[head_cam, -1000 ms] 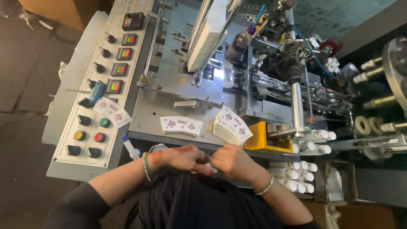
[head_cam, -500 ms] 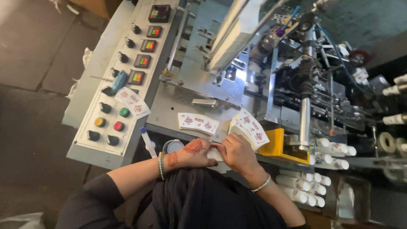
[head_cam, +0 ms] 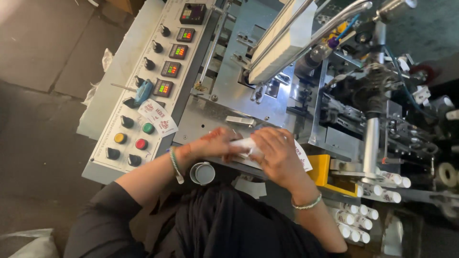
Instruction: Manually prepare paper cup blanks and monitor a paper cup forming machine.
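My left hand (head_cam: 217, 142) and my right hand (head_cam: 277, 154) meet over the metal shelf of the machine (head_cam: 210, 122). Both are closed on a stack of white printed paper blanks (head_cam: 244, 145), which shows between the fingers. A corner of more blanks (head_cam: 303, 158) sticks out under my right hand, next to a yellow bracket (head_cam: 319, 169). Each wrist wears a bangle.
A grey control panel (head_cam: 143, 86) with knobs, coloured buttons and small displays lies to the left, with two loose printed blanks (head_cam: 158, 116) and a blue-handled tool (head_cam: 141, 91) on it. A small cup (head_cam: 202, 173) sits below the shelf. Finished white tubes (head_cam: 368, 210) pile up at right.
The view has shifted so the machine sits further right. My hands have moved up onto the shelf and gathered the spread blanks into one stack between them.
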